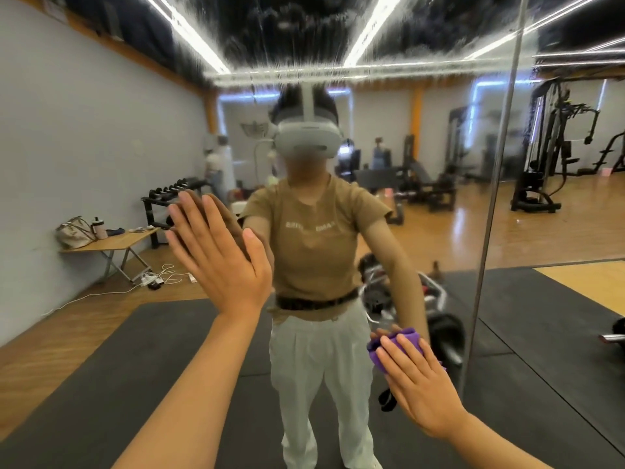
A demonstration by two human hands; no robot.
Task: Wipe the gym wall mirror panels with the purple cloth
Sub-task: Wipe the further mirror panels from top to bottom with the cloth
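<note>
Left hand (216,262) raised, palm flat forward, fingers straight and together, thumb out to the side. Right hand (419,384) lower, fingers straight, pressing flat with no grip. Both forearms bare and extended forward.

Bright ceiling strip lights (189,32) glaring in mirror, soft blur, wide-angle edge bending

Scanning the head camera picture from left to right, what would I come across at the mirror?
Folding table seen in the mirror → left hand flat against the mirror panel → purple cloth under the right hand → vertical seam between panels → reflected weight machine.
</note>
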